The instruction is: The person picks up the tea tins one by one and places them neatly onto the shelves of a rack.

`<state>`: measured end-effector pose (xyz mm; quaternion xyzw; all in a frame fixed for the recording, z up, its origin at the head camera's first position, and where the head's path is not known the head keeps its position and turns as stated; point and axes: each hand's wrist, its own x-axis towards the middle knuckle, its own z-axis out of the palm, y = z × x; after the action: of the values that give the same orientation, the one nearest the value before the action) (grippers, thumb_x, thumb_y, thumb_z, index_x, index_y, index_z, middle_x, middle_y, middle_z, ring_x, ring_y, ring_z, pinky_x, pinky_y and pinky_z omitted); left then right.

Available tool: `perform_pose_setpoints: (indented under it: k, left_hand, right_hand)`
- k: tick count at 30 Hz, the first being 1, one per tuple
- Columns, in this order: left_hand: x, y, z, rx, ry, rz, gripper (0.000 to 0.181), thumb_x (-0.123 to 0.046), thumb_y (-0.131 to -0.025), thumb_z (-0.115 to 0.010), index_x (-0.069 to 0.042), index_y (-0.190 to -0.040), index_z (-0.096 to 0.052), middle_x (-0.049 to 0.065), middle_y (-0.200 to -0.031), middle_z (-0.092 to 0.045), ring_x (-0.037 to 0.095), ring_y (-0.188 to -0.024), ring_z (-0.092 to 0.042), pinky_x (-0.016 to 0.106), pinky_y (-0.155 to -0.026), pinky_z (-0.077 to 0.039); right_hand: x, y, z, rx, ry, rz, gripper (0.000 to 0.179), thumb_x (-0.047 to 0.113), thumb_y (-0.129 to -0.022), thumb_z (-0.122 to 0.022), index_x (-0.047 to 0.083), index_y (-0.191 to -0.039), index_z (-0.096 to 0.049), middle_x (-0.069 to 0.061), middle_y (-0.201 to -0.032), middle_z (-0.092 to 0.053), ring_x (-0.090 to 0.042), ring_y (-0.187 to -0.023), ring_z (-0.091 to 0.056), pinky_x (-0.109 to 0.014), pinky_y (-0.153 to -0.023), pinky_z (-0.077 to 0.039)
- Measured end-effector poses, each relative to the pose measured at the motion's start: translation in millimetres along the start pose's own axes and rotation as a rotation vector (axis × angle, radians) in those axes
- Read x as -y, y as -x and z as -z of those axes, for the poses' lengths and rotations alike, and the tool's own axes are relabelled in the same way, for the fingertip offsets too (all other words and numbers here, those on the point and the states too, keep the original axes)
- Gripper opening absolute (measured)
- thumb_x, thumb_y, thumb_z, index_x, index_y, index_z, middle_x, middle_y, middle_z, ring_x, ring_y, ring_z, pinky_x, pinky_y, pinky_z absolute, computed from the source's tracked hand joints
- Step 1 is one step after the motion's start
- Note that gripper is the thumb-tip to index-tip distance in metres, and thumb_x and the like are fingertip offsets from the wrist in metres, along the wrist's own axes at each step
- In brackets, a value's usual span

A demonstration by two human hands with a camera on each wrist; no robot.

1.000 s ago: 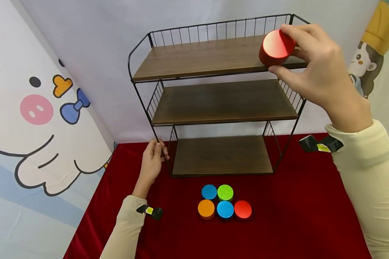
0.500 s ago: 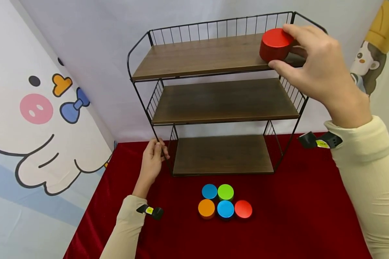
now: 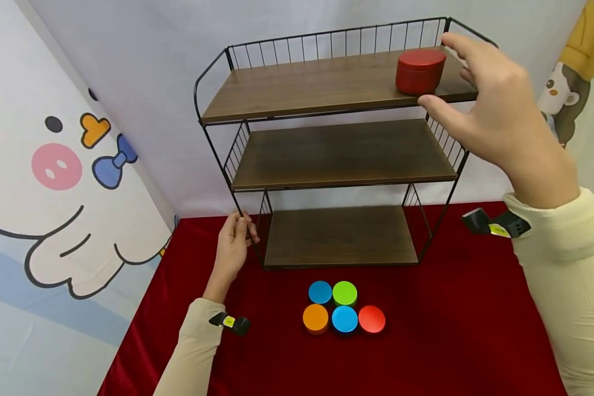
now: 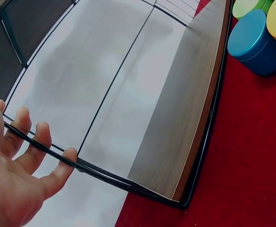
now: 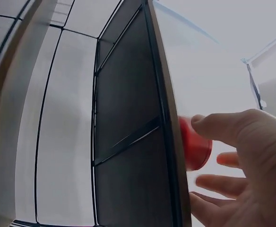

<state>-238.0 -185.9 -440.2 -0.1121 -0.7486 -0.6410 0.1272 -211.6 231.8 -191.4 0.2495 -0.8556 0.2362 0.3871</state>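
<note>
A round red tin stands upright on the top board of a three-tier shelf rack, near its right end. Just right of the tin is my right hand, thumb and fingers spread apart around a gap. In the right wrist view, the red tin shows past the board's edge, with the thumb overlapping its near side. Low on the rack's left side, my left hand holds the black wire frame. The left wrist view shows its fingers curled over that wire rail.
On the red cloth before the rack stand several round tins: blue, green, orange, a second blue and red. A cartoon-printed backdrop hangs at the left.
The red tin, earlier tilted in my right hand, is now upright on the top board. My right fingers have spread and drawn off to the right. My left hand stays put.
</note>
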Motion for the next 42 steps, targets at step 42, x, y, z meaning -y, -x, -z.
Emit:
perform_pose_setpoints:
  k: [42]
  left_hand:
    - [0.5, 1.1, 0.7, -0.016, -0.039, 0.011, 0.032, -0.026, -0.113, -0.036, 0.003, -0.116, -0.050, 0.025, -0.089, -0.053, 0.024, -0.077, -0.060, 0.035, -0.073, -0.061]
  right_hand:
    - [47, 312.5, -129, 0.423, -0.563, -0.478, 0.095, 0.018, -0.085, -0.088, 0.023, -0.161, -0.030, -0.013, -0.161, -0.037, -0.010, -0.140, -0.043, -0.014, -0.104, -0.048]
